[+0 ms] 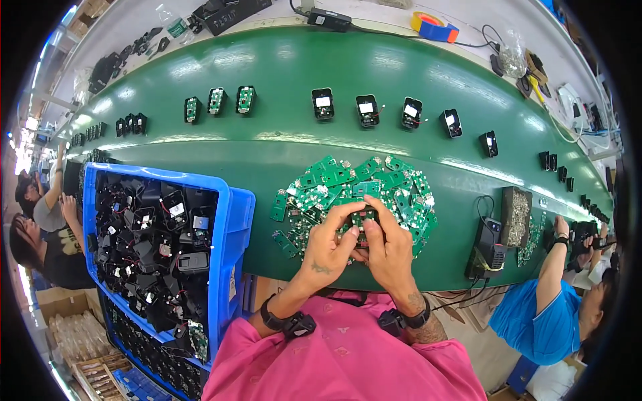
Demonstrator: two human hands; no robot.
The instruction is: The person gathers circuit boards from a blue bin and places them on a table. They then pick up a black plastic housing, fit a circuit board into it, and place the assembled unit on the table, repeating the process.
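My left hand (pixel 330 244) and my right hand (pixel 390 251) come together over a heap of green circuit boards (pixel 332 175). Between them they grip a small black plastic case (pixel 364 215), with a bit of green board showing in it. Both thumbs press on it from the near side while the index fingers meet at its far edge. Most of the case is hidden by my fingers. The loose boards lie jumbled on the green table (pixel 267 140) around and beneath my hands.
At left stands a blue crate (pixel 231 220) full of black housings. Open black cases (pixel 367 110) and board-filled cases (pixel 217 101) line the far strip. To the right are a black power device (pixel 486 247), a tray of small parts (pixel 516 217) and a person in blue (pixel 542 314).
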